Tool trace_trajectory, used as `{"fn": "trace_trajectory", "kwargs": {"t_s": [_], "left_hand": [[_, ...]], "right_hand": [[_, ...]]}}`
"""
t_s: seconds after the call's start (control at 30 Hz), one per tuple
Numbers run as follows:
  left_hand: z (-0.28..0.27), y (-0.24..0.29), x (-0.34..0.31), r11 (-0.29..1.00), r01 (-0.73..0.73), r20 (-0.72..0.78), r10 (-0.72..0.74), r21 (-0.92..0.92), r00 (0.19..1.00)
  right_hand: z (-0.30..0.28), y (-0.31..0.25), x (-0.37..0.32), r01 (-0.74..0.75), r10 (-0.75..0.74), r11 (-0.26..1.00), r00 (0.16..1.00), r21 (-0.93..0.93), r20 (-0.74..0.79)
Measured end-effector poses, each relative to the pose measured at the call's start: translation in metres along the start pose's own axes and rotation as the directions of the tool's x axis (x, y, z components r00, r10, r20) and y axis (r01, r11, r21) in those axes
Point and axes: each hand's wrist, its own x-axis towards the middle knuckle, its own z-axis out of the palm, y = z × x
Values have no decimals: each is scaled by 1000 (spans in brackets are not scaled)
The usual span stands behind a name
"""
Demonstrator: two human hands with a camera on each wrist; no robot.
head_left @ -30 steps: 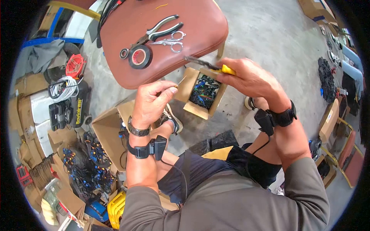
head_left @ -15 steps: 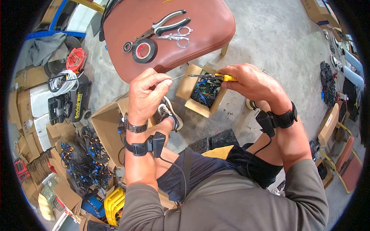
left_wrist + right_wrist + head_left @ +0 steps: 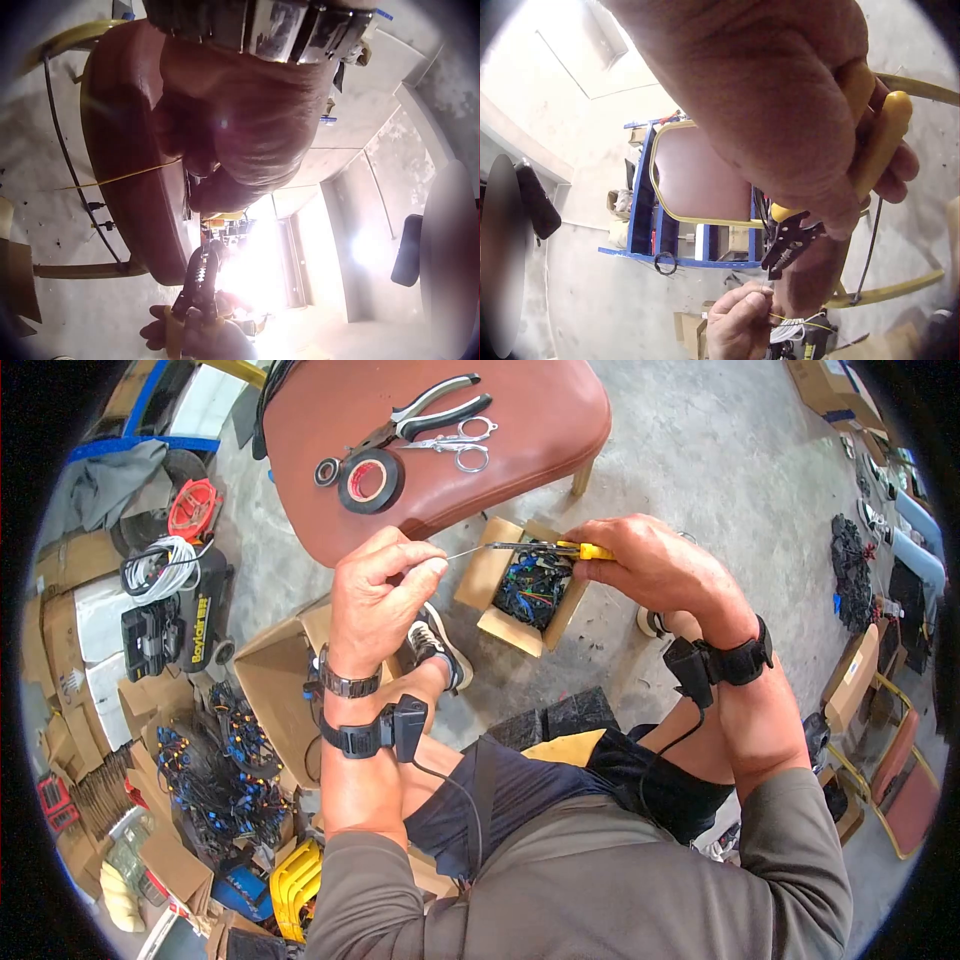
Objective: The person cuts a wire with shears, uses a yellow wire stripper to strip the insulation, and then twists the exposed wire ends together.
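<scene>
Two hands, close in: the left hand (image 3: pixel 385 595) and the right hand (image 3: pixel 655 565) are up in front of the lap, above the knees, and both are at work.
Just changed: a second ago the yellow-handled metal wire stripper (image 3: pixel 545 548) sat higher, its nose clear of the thin yellowish wire (image 3: pixel 462 553). Now the tool lies level and its nose meets the wire's free end.
What that means: the tool is on the wire, I'd say. Tool and wire run in one straight line between the two fists, so the bite looks set.
Left grip: thumb and forefinger are pinched tight on the wire, the other fingers curled in behind. The left wrist view shows the rest of the strand trailing out of the fist.
Right grip: the fingers are wrapped round both yellow handles, which are squeezed close together. In the right wrist view the dark nose pokes out below the fist. I can't tell whether it has closed fully on the strand.
Where the wire is: in the air, stretched from the left fingertips to the stripper's nose, above the open brown cardboard box (image 3: pixel 478 575) of tangled dark cables on the concrete floor.
Farther off: the red-brown padded chair seat (image 3: pixel 520 420) carries a black roll of tape (image 3: pixel 345 488), grey-handled pliers (image 3: pixel 420 420) and small steel scissors (image 3: pixel 450 445), none of them touched by either hand.
</scene>
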Motion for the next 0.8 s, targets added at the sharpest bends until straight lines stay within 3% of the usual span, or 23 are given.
{"fn": "trace_trajectory", "kwargs": {"t_s": [0.8], "left_hand": [[1,3,0,1000,22,9,-22,-17,1000]], "right_hand": [[3,1,2,-8,8,999,1000,-32,-2]]}}
